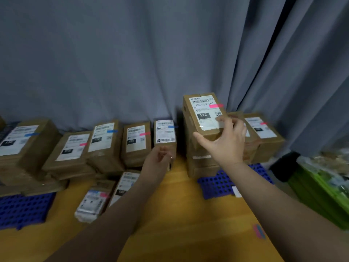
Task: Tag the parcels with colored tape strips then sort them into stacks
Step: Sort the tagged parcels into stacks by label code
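Note:
A brown parcel [203, 112] with a white "122" label and a pink tape strip lies on top of a tall stack at centre right. My right hand [224, 140] holds its near end, thumb at the left corner and fingers on the label. My left hand [157, 159] is loosely curled and holds nothing, just in front of a blue-tagged parcel [164, 131]. Several more parcels with pink or blue strips stand in stacks along the curtain, such as a pink-tagged parcel [136, 138] left of the blue one.
A wooden table [179, 214] carries blue perforated mats [217, 184] under the stacks. Two flat packets [93, 203] lie in front at left. A pink tape piece [259, 231] sticks near the table's right edge. Green boxes [324, 190] sit far right, a grey curtain [132, 63] behind.

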`<act>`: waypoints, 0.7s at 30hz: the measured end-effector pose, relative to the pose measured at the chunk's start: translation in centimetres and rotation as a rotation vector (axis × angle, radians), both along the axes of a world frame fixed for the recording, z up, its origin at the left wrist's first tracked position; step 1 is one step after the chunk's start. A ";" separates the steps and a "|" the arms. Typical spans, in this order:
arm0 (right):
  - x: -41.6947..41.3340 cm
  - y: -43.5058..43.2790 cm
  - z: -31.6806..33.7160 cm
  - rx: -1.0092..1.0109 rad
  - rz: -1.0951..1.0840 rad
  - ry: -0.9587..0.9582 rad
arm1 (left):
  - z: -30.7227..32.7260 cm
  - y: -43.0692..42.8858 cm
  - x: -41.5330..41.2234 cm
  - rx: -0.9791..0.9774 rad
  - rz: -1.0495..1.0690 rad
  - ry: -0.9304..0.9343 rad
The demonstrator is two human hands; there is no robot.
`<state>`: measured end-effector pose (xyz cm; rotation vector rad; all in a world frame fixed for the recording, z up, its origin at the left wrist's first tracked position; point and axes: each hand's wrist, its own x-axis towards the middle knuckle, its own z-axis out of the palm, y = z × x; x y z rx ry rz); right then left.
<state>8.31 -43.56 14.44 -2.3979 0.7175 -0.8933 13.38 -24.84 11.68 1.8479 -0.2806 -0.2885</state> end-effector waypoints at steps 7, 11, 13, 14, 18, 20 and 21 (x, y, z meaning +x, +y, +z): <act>5.0 -5.1 0.4 0.009 0.124 0.343 | 1.0 -4.9 -0.1 0.078 0.094 0.020; 6.5 -5.7 -0.1 0.032 0.170 0.359 | 1.4 -5.5 0.9 0.120 0.148 0.015; 7.4 -5.5 0.1 -0.001 0.163 0.378 | 1.2 -5.8 1.4 0.138 0.166 0.014; 7.8 -5.3 0.2 -0.015 0.157 0.396 | 1.0 -5.9 1.5 0.145 0.172 0.013; 8.5 -4.4 0.1 -0.049 0.147 0.450 | 0.3 -6.0 1.2 0.149 0.189 0.016; 8.3 -4.4 0.0 -0.067 0.150 0.447 | 0.1 -5.5 1.0 0.168 0.196 0.015; 8.2 -4.3 -0.1 -0.087 0.155 0.421 | -0.1 -5.2 0.9 0.177 0.204 0.010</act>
